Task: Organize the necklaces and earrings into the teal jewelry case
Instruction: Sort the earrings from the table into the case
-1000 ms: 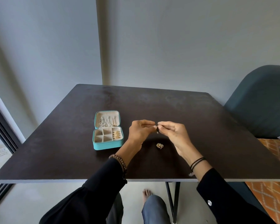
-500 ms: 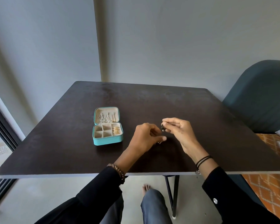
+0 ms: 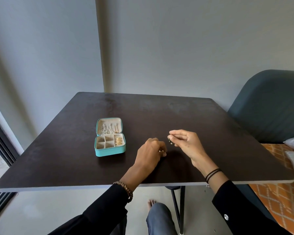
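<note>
The teal jewelry case (image 3: 109,150) lies open on the counter (image 3: 58,158), to the left of the left hand and apart from it. Its lid (image 3: 109,120) stands up on the side away from the person, with silver chains (image 3: 106,130) hanging across the pale lining; the base is split into small compartments, and the long one on the side nearest the hands holds a row of gold earrings (image 3: 118,141).

The left hand (image 3: 150,152) sits palm down and low on the counter, fingers curled; its fingertips pinch a small gold piece (image 3: 161,151), perhaps an earring, though it is too small to tell. The right hand (image 3: 187,144) is raised just to the right of the left one; thumb and forefinger pinch a small dark earring (image 3: 170,141), which dangles between the two hands, and the other fingers are loosely folded.

A beaded bracelet (image 3: 126,188) circles the left wrist and black bands (image 3: 212,173) the right; both arms wear black sleeves. A dark teal chair (image 3: 270,107) stands beyond the right hand.
</note>
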